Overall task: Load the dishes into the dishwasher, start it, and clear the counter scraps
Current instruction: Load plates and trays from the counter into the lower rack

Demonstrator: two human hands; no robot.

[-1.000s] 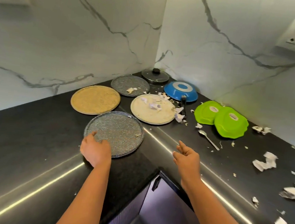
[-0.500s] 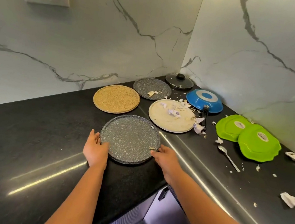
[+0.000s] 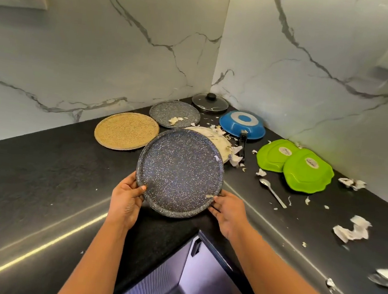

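The round dark speckled metal plate (image 3: 180,172), flat on the black table (image 3: 38,189) half a second ago, now tilts clear above its inner front corner, left hand (image 3: 125,202) and right hand (image 3: 227,213) gripping its near rim, so loading has probably begun.

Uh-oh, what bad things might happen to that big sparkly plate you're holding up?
The speckled plate is tilted and pinched only at its near rim by the left hand and right hand, so it might slip and hit the counter. A small scrap lies on it and may slide off. Its far edge hangs over the cream plate and might knock it.
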